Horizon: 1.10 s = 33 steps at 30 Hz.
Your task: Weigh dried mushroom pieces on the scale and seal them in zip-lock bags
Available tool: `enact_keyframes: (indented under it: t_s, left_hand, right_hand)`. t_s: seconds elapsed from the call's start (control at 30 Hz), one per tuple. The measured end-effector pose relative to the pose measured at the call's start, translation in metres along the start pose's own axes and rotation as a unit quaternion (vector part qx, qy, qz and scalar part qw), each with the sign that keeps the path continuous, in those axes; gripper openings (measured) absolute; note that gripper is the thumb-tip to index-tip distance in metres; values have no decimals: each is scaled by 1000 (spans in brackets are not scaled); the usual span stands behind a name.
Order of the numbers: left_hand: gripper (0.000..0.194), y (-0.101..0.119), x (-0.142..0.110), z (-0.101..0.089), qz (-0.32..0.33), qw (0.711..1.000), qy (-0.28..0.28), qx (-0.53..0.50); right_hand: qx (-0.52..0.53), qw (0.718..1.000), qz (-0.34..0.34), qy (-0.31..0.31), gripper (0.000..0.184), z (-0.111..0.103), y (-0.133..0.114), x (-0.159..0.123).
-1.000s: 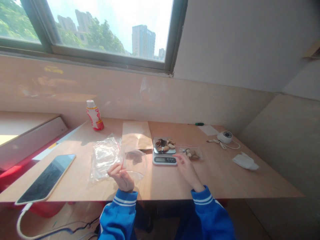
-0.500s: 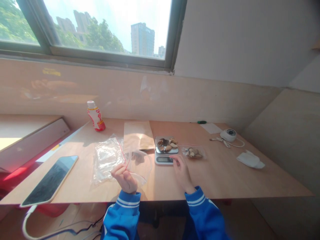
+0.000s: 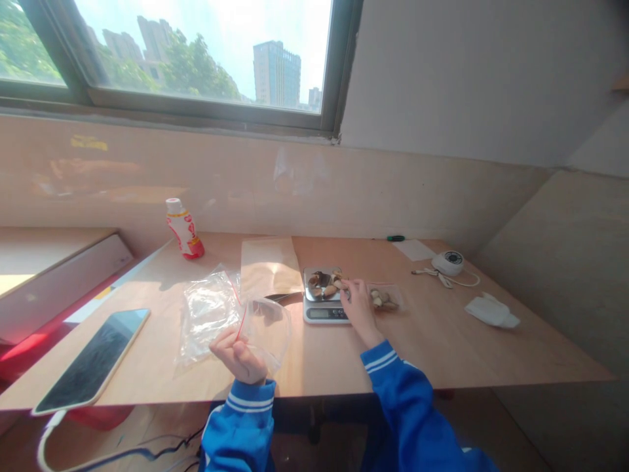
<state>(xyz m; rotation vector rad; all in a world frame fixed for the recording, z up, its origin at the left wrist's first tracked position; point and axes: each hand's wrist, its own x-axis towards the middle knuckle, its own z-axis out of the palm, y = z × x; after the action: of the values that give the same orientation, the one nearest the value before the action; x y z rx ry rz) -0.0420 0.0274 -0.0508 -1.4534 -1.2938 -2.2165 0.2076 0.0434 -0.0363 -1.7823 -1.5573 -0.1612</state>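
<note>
My left hand pinches a clear zip bag by its red-striped edge, held up above the table. Over the right side of a small digital scale, my right hand has its fingers closed around a pale brown piece, partly hidden by the fingertips. Several brown and cream pieces, perhaps dried mushroom or nut, lie on the scale's metal pan. A clear bag with similar pieces rests right of the scale, partly behind my right hand.
Flat clear bags lie on the left, near a brown paper sheet or envelope. A phone with a cable lies at the left edge; a red-and-white bottle stands behind. Rightward are a white round device and crumpled tissue.
My right hand has moved up from the scale's button panel to the pieces on the pan. My left hand, with the zip bag, has shifted slightly left.
</note>
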Motion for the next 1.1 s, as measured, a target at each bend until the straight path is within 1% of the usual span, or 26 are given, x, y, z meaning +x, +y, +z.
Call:
enact_keyframes:
  t_s: [0.07,0.13,0.2,0.27,0.37,0.43,0.5,0.57,0.63,0.7,0.77,0.83,0.9,0.97,1.03,1.1]
  left_hand:
    - [21,0,-1,0,-9,1000,-1,1]
    - [21,-1,-1,0,-16,1000,-3,2]
    - [22,-1,-1,0,-17,1000,-4,3]
    - [23,0,-1,0,-17,1000,0,3]
    - [23,1,-1,0,-19,1000,12,2]
    - [22,2,0,1,-23,1000,17,0]
    - [22,5,1,1,-28,999,21,-1]
    - [23,8,2,2,-36,999,31,-1]
    - [23,9,4,4,-47,998,46,0]
    - [23,9,5,5,-57,996,62,1]
    - [24,7,4,5,-62,996,71,2]
    - [25,5,3,5,-64,995,73,2]
    - [26,4,3,4,-66,995,71,1]
    - [25,4,3,4,-68,995,73,1]
    - [25,5,4,4,-71,994,79,2]
    - [27,7,6,5,-72,993,91,5]
  right_hand:
    - [-38,999,6,-13,25,4,1,4]
    - [-56,998,10,-13,21,5,0,4]
    - [-59,998,6,-1,19,5,-2,2]
    - [-53,998,-7,16,20,1,-5,-1]
    - [-42,998,-14,53,28,-9,-7,-5]
    - [-26,997,1,79,31,-19,-5,-11]
    - [5,996,11,91,32,-30,-2,-20]
    - [43,996,4,72,30,-39,3,-34]
    - [74,997,-13,26,27,-45,8,-51]
    - [93,995,-23,-24,24,-46,11,-68]
    - [96,993,-35,-59,21,-45,10,-80]
    - [80,993,-46,-76,19,-44,3,-85]
    - [61,994,-52,-74,21,-43,-10,-83]
    - [58,994,-59,-73,29,-42,-29,-77]
    - [77,989,-82,-100,33,-38,-53,-71]
    - [89,981,-115,-130,37,-28,-78,-66]
